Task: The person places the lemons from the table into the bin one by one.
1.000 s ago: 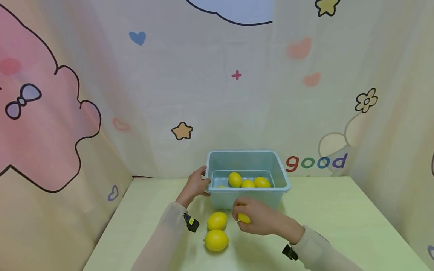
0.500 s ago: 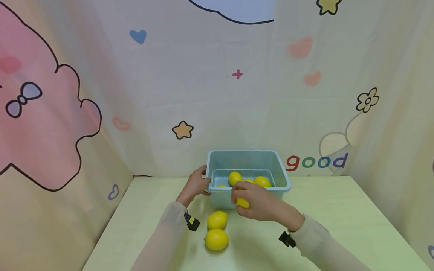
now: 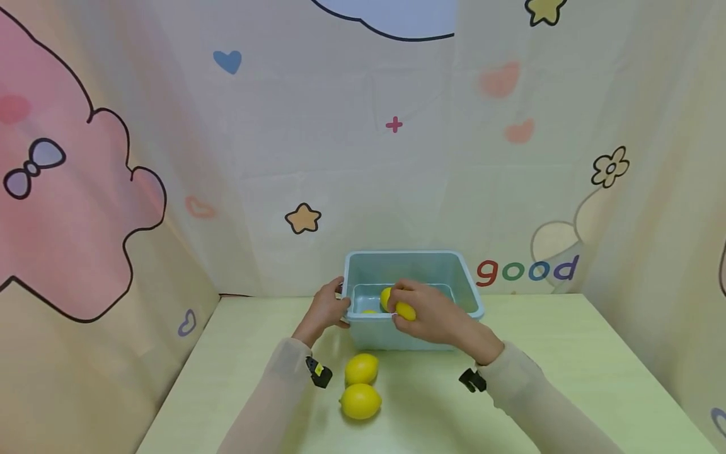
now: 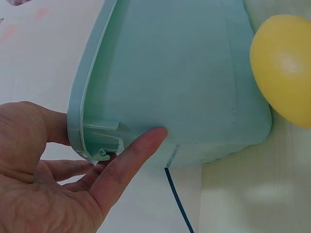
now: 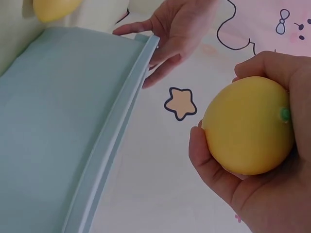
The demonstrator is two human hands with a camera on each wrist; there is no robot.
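Note:
A light blue plastic bin [image 3: 374, 334] stands at the back of the table with lemons inside, one lemon [image 3: 386, 299] showing beside my fingers. My left hand [image 3: 326, 309] grips the bin's left end; in the left wrist view a finger lies along its outer wall [image 4: 170, 73]. In my right hand [image 3: 437, 315] is a lemon [image 5: 248, 126], held with curled fingers and thumb at the bin's front rim, above the opening. Other lemons in the bin are hidden behind this hand. Two lemons lie on the table before the bin, a farther one [image 3: 361, 369] and a nearer one [image 3: 360, 401].
The pale table [image 3: 544, 378] runs back to a printed curtain [image 3: 397, 189] close behind the bin. Curtains also hang at both sides. A small black device [image 3: 319, 372] is worn at the left wrist, another black device [image 3: 473, 380] at the right.
My right hand has risen and moved forward with its lemon, from in front of the bin to over its front rim. My left hand stays on the bin's left end.

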